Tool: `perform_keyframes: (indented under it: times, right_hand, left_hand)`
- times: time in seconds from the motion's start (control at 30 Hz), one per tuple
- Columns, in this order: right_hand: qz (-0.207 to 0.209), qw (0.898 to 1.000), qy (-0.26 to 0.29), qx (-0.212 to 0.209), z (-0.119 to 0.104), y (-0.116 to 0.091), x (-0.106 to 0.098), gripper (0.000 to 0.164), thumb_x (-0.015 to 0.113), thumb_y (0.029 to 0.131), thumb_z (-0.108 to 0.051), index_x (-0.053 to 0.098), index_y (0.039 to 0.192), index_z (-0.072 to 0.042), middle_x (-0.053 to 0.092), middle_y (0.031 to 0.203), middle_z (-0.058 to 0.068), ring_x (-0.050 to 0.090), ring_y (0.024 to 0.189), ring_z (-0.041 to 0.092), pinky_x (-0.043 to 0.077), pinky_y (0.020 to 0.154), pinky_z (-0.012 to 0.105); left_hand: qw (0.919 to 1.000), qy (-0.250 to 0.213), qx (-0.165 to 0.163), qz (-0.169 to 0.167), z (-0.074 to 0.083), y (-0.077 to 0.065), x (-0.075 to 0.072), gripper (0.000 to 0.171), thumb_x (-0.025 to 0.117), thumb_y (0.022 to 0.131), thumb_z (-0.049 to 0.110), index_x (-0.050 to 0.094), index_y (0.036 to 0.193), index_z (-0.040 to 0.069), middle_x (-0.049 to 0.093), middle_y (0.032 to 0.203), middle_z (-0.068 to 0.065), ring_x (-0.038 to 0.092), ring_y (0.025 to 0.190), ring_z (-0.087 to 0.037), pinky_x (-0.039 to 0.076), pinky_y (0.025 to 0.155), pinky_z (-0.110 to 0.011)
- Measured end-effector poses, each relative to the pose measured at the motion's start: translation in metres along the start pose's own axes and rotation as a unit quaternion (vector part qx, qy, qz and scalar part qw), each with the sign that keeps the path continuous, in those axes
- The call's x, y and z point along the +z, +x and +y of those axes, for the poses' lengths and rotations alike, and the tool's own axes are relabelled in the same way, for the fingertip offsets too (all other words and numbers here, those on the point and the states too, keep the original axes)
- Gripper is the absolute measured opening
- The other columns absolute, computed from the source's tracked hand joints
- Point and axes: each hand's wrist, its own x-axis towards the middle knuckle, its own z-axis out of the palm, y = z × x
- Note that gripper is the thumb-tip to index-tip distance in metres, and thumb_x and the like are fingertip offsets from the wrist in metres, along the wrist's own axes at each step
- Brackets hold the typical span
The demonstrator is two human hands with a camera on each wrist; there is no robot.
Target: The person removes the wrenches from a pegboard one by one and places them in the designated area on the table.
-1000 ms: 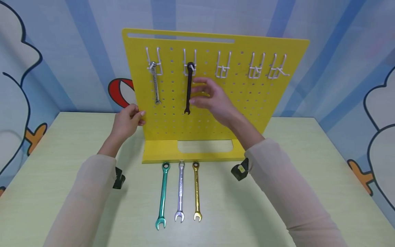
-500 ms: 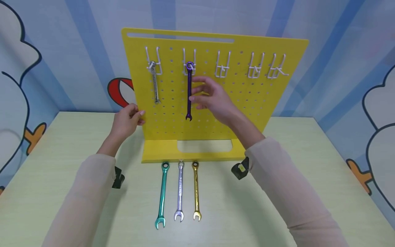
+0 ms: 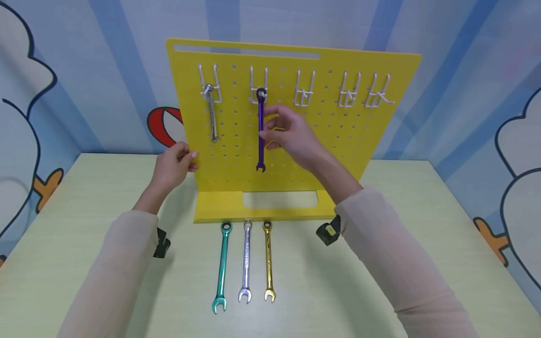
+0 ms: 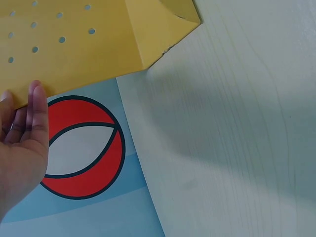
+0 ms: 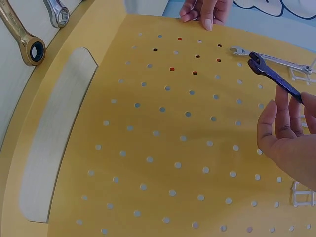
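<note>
In the head view a purple combination wrench (image 3: 260, 126) hangs upright with its ring end at the second hook (image 3: 251, 80); the hook's tip shows inside the ring. My right hand (image 3: 291, 134) pinches its shaft from the right, thumb in front. The wrench's open end (image 5: 257, 63) points down the board in the right wrist view. My left hand (image 3: 171, 166) holds the left edge of the yellow pegboard (image 3: 287, 164), with some fingers hidden behind it. A silver wrench (image 3: 212, 115) hangs on the leftmost hook.
On the table (image 3: 338, 291) before the board lie a green wrench (image 3: 223, 267), a silver wrench (image 3: 247, 263) and a gold wrench (image 3: 268, 263), side by side. Further right on the board are more white hooks (image 3: 304, 91). A patterned backdrop (image 3: 296, 19) stands behind.
The wrench in my right hand has shifted slightly down and toward me, its ring lower at the hook, and its colour now shows purple rather than black. My left hand stays put.
</note>
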Motion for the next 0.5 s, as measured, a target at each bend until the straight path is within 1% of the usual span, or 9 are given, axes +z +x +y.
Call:
perform_keyframes:
  times: [0.2, 0.3, 0.5]
  right_hand:
    - [-0.014, 1.000, -0.008, -0.005, 0.000, -0.005, -0.001, 0.032, 0.053, 0.087, 0.009, 0.047, 0.117, 0.002, 0.052, 0.092, 0.013, 0.055, 0.078, 0.023, 0.049, 0.079, 0.041]
    - [-0.019, 1.000, -0.013, -0.007, -0.001, -0.008, -0.002, 0.031, 0.053, 0.087, 0.009, 0.046, 0.117, 0.003, 0.052, 0.092, 0.014, 0.055, 0.079, 0.023, 0.049, 0.078, 0.039]
    - [-0.024, 1.000, -0.011, -0.011, -0.003, -0.015, -0.003, 0.031, 0.052, 0.087, 0.010, 0.046, 0.116, 0.005, 0.051, 0.091, 0.013, 0.054, 0.077, 0.022, 0.051, 0.073, 0.033]
  left_hand:
    - [1.0000, -0.001, 0.004, -0.001, -0.001, 0.001, 0.000, 0.026, 0.046, 0.096, 0.022, 0.047, 0.100, -0.003, 0.060, 0.095, -0.021, 0.062, 0.085, -0.032, 0.052, 0.080, -0.040]
    - [1.0000, 0.001, 0.005, 0.001, -0.001, 0.001, 0.000, 0.026, 0.047, 0.096, 0.022, 0.047, 0.100, -0.003, 0.060, 0.095, -0.021, 0.062, 0.084, -0.031, 0.052, 0.079, -0.040]
    - [1.0000, 0.000, -0.004, -0.001, -0.002, 0.002, 0.000, 0.027, 0.046, 0.096, 0.024, 0.047, 0.102, -0.003, 0.059, 0.097, -0.020, 0.062, 0.084, -0.028, 0.051, 0.081, -0.040]
